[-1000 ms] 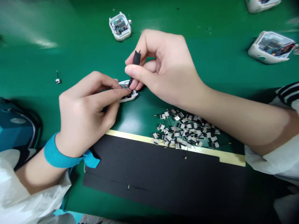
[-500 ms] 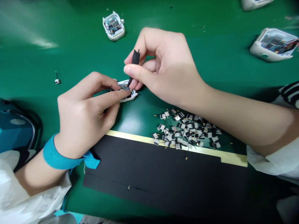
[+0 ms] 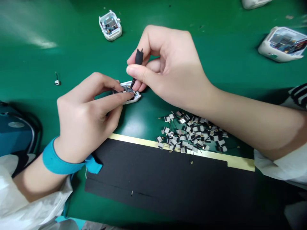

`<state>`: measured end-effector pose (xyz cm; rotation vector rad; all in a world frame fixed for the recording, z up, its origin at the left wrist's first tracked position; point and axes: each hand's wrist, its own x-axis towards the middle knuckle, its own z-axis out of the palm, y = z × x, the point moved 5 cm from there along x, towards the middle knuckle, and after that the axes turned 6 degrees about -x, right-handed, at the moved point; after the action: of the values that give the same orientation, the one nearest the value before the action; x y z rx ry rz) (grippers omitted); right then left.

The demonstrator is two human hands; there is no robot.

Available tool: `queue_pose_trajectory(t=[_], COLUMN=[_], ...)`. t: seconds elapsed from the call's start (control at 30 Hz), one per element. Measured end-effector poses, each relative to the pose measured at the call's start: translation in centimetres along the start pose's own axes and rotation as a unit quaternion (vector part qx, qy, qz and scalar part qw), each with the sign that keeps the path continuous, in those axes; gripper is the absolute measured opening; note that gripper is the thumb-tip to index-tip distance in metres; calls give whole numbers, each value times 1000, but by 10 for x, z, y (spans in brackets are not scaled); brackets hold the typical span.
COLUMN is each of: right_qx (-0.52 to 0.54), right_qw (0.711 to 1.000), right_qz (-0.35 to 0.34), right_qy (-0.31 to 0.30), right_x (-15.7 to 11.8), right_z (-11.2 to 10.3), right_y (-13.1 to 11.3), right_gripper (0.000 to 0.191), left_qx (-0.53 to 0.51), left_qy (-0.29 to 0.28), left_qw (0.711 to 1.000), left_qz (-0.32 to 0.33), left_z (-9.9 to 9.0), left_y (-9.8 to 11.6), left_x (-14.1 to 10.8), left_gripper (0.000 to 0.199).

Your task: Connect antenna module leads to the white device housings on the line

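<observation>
My left hand (image 3: 90,111), with a blue band at the wrist, grips a small white watch-like case (image 3: 133,99) with open electronics inside. Its fingertips press on the parts in the case. Above and to the right, my right hand (image 3: 165,64) pinches a slim black tool (image 3: 139,57) between thumb and fingers. The tool points down into the case, beside my left fingertip; its very tip is hard to make out. Below my right forearm lies a pile of small white and black pieces with thin wires (image 3: 192,135).
Another open case (image 3: 110,26) sits at the upper middle, a larger-looking one (image 3: 283,44) at the right. A single small piece (image 3: 57,82) lies left. A black mat (image 3: 168,179) with a yellow edge lies in front; a blue object (image 3: 15,132) stands at far left.
The loose case at the upper middle appears slightly further left and up in the view. Both hands keep nearly the same pose, with the same holds on the case and tool.
</observation>
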<state>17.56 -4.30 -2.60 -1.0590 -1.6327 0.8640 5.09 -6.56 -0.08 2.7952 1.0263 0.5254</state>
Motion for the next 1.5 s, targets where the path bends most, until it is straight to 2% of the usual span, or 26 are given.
queue_pose_trajectory(t=[0.23,0.43,0.67,0.8,0.9,1.07,1.23,1.5], right_qx=[4,1,-13,-31,-72,-115,-130,-181], right_qw=[1000,1000,1000,999,997,993,991,981], right_qz=[-11,5,-6,-4,-6,-10,-30,-71], right_qy=[0,-2,-7,23,22,9,3,4], right_x=[0,1,0,-5,-7,-9,-9,-10], right_z=[0,1,0,-4,-3,-3,-2,-1], right_y=[-1,0,-3,-9,-11,-10,-11,-14], right_gripper=[18,18,12,15,16,17,17,17], left_qx=[30,67,80,102,116,103,102,70], left_qy=[12,10,-6,6,21,23,29,23], left_qw=[999,997,997,994,991,994,992,997], left_qz=[29,44,-23,32,63,39,64,25], left_z=[0,1,2,3,2,3,3,5], left_y=[-2,0,-2,3,5,2,2,-3], left_x=[-2,-2,1,0,-1,-1,-2,0], left_gripper=[21,22,27,25,22,26,27,28])
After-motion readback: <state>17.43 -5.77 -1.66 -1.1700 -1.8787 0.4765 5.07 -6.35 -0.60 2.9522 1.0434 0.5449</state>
